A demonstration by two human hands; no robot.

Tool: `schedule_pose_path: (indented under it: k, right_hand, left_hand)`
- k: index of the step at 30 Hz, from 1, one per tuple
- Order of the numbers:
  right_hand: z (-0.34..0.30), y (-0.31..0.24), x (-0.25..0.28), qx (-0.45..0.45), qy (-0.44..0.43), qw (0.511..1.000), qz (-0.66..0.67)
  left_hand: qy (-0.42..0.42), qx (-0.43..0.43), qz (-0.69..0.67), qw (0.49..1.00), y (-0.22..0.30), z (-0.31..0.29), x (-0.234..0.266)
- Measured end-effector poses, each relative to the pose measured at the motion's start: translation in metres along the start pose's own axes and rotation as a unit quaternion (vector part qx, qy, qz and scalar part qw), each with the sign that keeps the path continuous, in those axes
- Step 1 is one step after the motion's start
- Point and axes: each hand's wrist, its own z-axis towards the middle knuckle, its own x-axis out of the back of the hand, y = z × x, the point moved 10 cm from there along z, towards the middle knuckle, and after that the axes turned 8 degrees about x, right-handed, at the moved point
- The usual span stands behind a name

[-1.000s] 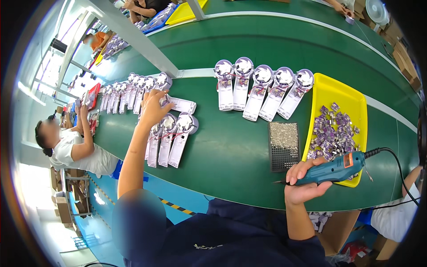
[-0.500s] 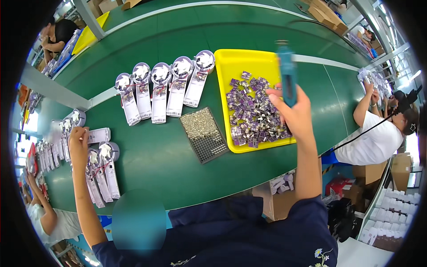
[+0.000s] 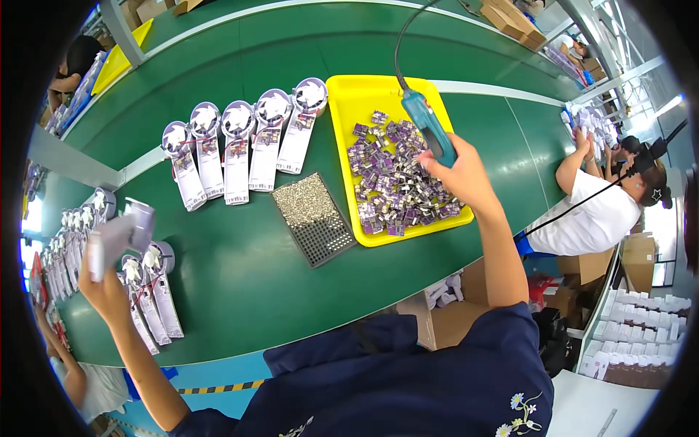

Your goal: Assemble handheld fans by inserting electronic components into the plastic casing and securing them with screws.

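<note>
At the left of the frame the left hand (image 3: 108, 285) is closed around a carded fan package (image 3: 120, 234), lifted above more packages lying on the green conveyor table (image 3: 240, 269). Right of centre, the right hand (image 3: 460, 175) grips a teal electric screwdriver (image 3: 429, 127) over the yellow tray (image 3: 349, 98) of purple parts (image 3: 397, 182), with a screw plate (image 3: 313, 217) just left of the tray.

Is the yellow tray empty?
No, the yellow tray holds a heap of small purple parts under the right hand.

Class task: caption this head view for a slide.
Left hand lifts a carded item; right hand holds a teal screwdriver over a yellow tray.
</note>
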Motion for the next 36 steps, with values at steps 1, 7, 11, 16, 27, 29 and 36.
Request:
schedule_pose_path:
  k: [1,7,11,16,27,29,36]
  right_hand:
    - [-0.005,0.003,-0.001,0.001,-0.004,1.0,0.001]
    - [-0.034,-0.004,-0.006,-0.006,0.025,0.995,0.092]
    - [-0.03,-0.011,-0.016,0.033,0.021,0.998,0.054]
    - [-0.03,-0.009,-0.032,0.028,0.024,0.999,0.015]
    - [-0.023,-0.028,-0.035,0.089,0.038,0.995,-0.017]
    - [-0.028,-0.027,-0.025,0.025,0.039,0.999,0.006]
    - [-0.03,-0.016,-0.043,0.038,-0.013,0.999,0.019]
  left_hand:
    - [-0.01,-0.053,0.002,0.999,0.041,-0.013,-0.011]
    - [-0.324,-0.176,-0.04,0.929,0.115,-0.073,-0.111]
    - [-0.41,-0.2,-0.069,0.887,0.124,-0.127,-0.138]
    - [-0.368,-0.174,-0.066,0.911,0.119,-0.162,-0.137]
    - [-0.149,0.048,-0.133,0.979,0.06,-0.177,-0.128]
    - [-0.134,0.066,-0.155,0.977,0.055,-0.178,-0.13]
    - [-0.167,0.121,-0.112,0.972,0.051,-0.181,-0.133]
